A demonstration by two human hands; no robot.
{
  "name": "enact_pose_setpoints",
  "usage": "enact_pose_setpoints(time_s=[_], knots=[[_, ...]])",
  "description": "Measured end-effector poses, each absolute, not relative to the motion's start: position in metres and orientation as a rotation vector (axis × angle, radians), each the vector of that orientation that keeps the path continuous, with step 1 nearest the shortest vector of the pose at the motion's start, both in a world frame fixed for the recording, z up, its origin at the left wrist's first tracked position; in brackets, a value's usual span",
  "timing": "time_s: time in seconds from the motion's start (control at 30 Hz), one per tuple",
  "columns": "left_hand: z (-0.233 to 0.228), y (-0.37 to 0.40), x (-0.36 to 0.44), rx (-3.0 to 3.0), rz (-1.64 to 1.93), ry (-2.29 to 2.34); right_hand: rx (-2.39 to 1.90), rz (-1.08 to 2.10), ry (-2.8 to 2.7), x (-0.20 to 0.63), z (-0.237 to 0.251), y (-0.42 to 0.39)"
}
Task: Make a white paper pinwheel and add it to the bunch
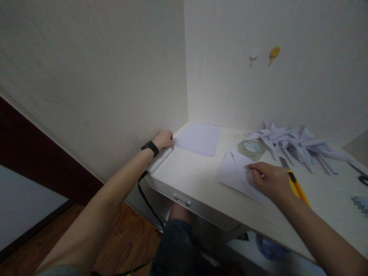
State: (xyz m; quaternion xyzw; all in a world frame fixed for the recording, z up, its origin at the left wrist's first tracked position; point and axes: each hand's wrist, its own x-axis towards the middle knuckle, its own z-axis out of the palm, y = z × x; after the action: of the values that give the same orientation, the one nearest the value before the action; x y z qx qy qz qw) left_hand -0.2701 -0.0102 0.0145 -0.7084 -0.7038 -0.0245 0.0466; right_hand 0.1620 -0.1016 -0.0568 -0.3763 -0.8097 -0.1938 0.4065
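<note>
**Blade beside the folding hand, loose sheet at the far reach**

The pale wood-grain desk (pixel 201 180) carries everything here. The biggest risk, as I judge it, sits just beyond the right hand (pixel 271 180): a yellow plastic utility knife (pixel 297 188) lies beside its knuckles, its grey blade end (pixel 284 163) pointing away past the fingertips. A sideways slide of that hand while creasing could meet the blade or knock the knife off the desk.

Under that hand lies the partly folded white paper sheet (pixel 237 174), a diagonal flap turned over near its top; the fingers press flat on its right part, spread and not pinching. If the pressure lifts, the fold may spring open.

The left hand (pixel 164 138) is curled loosely at the desk's far-left edge, touching a white rounded bar (pixel 159 159); whether it grips anything I cannot tell. Just past it lies a flat white paper sheet (pixel 198 138), easily dragged askew.

A clear tape roll (pixel 251 148) sits beyond the folded sheet.
</note>
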Motion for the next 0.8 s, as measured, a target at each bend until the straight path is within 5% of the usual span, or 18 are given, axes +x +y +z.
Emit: enact_pose_setpoints(time_s=[0.43,0.8], knots=[[0.031,-0.027,-0.271,-2.115,-0.381,-2.091,-0.947,-0.463,-2.030,0.161,-0.057,-0.101],[-0.009,-0.068,-0.082,-2.805,-2.036,-1.658,-1.024,0.134,-1.739,0.142,-0.040,-0.110]])
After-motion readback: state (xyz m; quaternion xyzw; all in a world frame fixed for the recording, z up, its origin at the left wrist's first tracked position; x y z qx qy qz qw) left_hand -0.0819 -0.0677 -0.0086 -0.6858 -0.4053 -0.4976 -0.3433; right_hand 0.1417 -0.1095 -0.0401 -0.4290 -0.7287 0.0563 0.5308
